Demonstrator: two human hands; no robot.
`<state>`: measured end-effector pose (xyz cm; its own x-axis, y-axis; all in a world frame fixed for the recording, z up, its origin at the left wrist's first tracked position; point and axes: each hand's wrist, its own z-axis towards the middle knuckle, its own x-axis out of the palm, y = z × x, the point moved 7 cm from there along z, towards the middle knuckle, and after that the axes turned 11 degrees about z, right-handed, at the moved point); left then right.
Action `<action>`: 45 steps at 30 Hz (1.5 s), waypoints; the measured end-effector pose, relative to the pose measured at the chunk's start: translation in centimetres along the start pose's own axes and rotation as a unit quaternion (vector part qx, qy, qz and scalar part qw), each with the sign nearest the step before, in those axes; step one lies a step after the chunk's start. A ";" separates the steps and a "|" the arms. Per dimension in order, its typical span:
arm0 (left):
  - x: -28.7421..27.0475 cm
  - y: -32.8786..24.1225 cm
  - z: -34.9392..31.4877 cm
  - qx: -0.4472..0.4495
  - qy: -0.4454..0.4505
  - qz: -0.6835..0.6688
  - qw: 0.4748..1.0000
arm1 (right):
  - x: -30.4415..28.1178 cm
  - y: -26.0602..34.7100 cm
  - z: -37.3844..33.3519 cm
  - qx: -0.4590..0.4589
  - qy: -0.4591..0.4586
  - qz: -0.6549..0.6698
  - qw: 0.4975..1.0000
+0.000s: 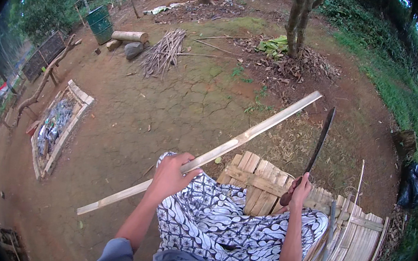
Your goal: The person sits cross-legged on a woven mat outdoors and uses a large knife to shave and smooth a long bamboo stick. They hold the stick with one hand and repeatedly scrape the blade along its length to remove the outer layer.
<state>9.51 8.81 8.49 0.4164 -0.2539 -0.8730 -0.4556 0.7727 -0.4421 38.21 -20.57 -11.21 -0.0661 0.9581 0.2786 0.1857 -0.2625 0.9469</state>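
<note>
Left hand [170,173] clenched around bamboo strip [206,156], slanting across lap over patterned cloth [220,218]; right hand [298,190] gripping machete [319,141], blade raised; seemingly poised between trimming strokes; steady hold and controlled cut needed.

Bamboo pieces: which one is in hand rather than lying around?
The long pale bamboo strip, gripped mid-length by the left hand and slanting across the dirt. The bundle of sticks lies untouched far off.

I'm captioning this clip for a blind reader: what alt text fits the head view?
Seen from above, a person's left hand grips a long pale bamboo slat held slantwise, while the right hand holds a dark curved machete upright. A blue-and-white patterned cloth covers the lap, over a bamboo-slat platform on bare earth.
</note>
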 end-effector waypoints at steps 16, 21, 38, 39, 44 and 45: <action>4.0 -1.8 0.7 0.007 0.053 -0.144 0.988 | 0.5 0.3 -0.6 -0.009 0.016 0.001 1.000; 1.1 -2.4 2.1 0.024 0.034 -0.043 0.998 | 0.6 -0.2 -0.3 -0.007 0.027 -0.020 0.999; -14.1 0.3 11.2 0.161 -0.329 -0.295 0.883 | 1.1 -0.5 -0.3 0.007 0.052 -0.011 0.999; -14.6 0.2 11.1 0.180 -0.361 -0.311 0.860 | 1.0 -0.3 -0.5 0.010 0.056 -0.013 0.998; -13.5 -0.6 10.7 0.206 -0.350 -0.515 0.755 | 1.4 -0.3 -0.8 0.005 0.069 -0.015 0.997; -12.6 -0.6 10.8 0.190 -0.327 -0.524 0.763 | 1.6 -0.2 -0.9 0.001 0.074 -0.018 0.997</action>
<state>13.09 17.82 22.00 0.7548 -0.6005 0.2640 0.6076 0.4884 -0.6263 37.21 -19.11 -10.79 -0.2174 0.9393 0.2655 0.1827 -0.2280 0.9564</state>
